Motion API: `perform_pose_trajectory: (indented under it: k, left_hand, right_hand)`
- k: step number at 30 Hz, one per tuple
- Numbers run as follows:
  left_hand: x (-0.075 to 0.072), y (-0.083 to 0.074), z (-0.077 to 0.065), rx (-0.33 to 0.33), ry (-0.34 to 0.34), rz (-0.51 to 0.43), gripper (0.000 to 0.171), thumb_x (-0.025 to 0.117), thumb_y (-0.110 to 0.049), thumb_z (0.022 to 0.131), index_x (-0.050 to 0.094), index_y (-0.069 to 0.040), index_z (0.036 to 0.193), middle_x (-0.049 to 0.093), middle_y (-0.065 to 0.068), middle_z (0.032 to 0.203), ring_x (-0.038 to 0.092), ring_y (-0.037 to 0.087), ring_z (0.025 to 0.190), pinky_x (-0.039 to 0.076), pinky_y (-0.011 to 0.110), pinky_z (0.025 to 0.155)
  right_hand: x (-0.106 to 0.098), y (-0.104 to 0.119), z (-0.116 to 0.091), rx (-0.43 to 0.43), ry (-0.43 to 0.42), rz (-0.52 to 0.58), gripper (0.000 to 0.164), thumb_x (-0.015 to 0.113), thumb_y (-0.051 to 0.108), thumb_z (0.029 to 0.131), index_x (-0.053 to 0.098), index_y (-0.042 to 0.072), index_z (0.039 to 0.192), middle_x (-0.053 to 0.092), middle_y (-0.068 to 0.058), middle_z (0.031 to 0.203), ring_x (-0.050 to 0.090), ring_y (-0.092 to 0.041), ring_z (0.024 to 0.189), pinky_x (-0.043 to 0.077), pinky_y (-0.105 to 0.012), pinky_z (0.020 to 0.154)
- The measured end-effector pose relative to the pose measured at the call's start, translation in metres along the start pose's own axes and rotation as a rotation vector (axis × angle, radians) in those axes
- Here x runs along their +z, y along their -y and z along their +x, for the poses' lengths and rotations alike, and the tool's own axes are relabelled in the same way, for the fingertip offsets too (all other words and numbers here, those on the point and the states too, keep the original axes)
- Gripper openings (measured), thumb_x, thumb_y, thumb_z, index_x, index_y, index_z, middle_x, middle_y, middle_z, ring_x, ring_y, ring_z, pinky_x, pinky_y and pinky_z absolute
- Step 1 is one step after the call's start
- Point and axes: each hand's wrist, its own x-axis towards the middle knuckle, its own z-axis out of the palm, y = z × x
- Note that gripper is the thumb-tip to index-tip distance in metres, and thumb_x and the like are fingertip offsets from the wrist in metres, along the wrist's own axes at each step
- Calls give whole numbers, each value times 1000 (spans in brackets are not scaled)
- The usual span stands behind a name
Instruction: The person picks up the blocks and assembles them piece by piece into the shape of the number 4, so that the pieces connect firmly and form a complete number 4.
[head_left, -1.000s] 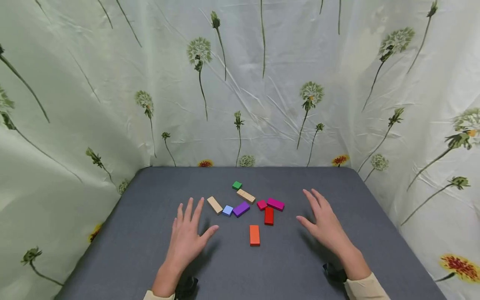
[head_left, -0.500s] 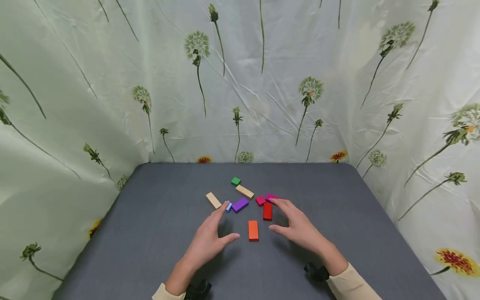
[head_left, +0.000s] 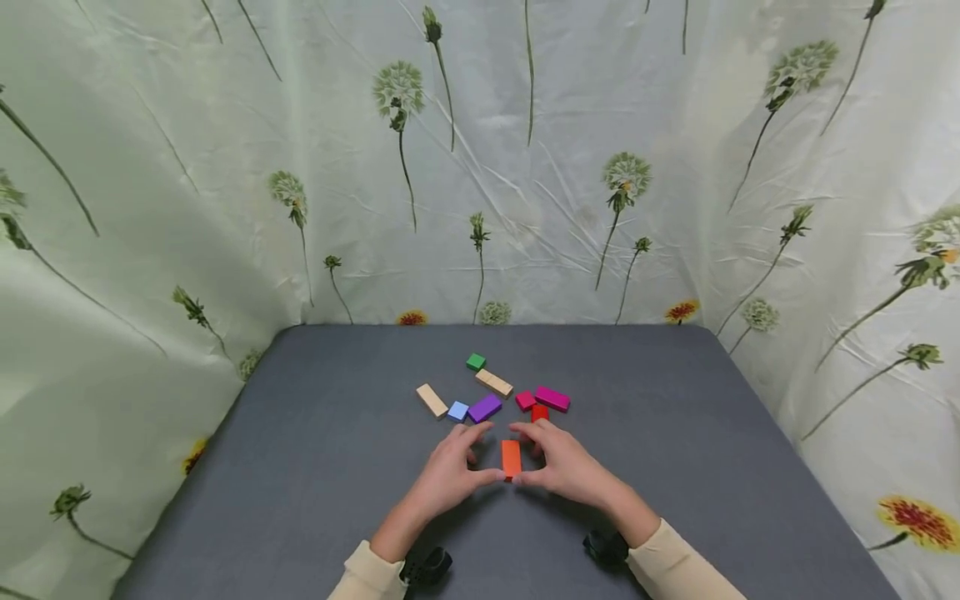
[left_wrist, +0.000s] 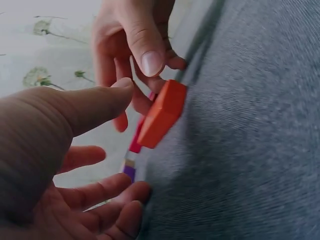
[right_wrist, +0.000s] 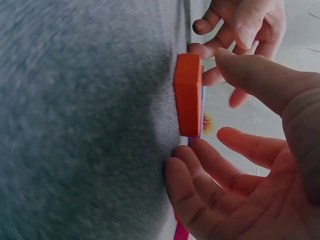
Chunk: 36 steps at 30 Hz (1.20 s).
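Tabletop (head_left: pixel 300 500), grey and cloth-covered, stretches well past the hands on both sides; its left and right edges slant outward toward the near side, and its far edge runs along the flowered curtain (head_left: pixel 337 150). The orange block (head_left: pixel 512 460) lies flat about midway between left and right, its long edges running near to far, standing apart from the other blocks. The left hand (head_left: pixel 447 475) is at its left and the right hand (head_left: pixel 573 468) at its right, fingers loosely curved and parted from the thumbs, gripping nothing. Both thumb tips are by the block's near end, and the index fingers reach past its far end; whether the thumbs touch it cannot be told.

Room is tighter on the far side. The red block (head_left: pixel 540 412) is partly hidden behind the right fingers, with the crimson block (head_left: pixel 525 401) and magenta block (head_left: pixel 552 398) just beyond. The purple block (head_left: pixel 484 408) lies near the left fingertips, then, leftward, the light blue block (head_left: pixel 457 411) and the slanted tan block (head_left: pixel 431 401). Farther off are a second tan piece (head_left: pixel 494 383) and the green block (head_left: pixel 476 362), short of the far edge. Broad stretches of cloth separate each hand from its side edge.
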Motion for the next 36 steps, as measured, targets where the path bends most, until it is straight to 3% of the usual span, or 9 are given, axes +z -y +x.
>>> perform_pose_trajectory:
  k: [7,13,25,36]
  left_hand:
    - [13,3,5,16,16,131,67,87,-41,78,64,-16,136,50,-1,97,46,11,75,38,27,64]
    - [16,6,4,48,1,197,64,89,-38,77,66,-17,133,44,-3,94,42,12,76,33,28,64]
    - [13,6,-5,-16,40,188,60,91,-38,73,69,-20,126,45,-4,95,44,13,76,35,29,64]
    - [13,8,-12,-2,55,215,65,91,-41,72,68,-16,128,43,-4,88,42,11,71,34,26,62]
  right_hand:
    - [7,-5,2,24,1,-45,67,87,37,78,62,12,136,56,4,100,53,-13,88,45,-31,74]
    - [10,-5,7,34,-1,-55,62,88,33,77,65,12,131,56,6,97,53,-12,87,45,-31,73]
    - [14,1,4,-3,37,-75,55,88,36,76,68,19,125,56,9,96,54,-8,89,45,-30,75]
    - [18,2,1,-20,36,-81,54,88,39,75,67,20,122,55,11,95,53,-6,88,44,-29,74]
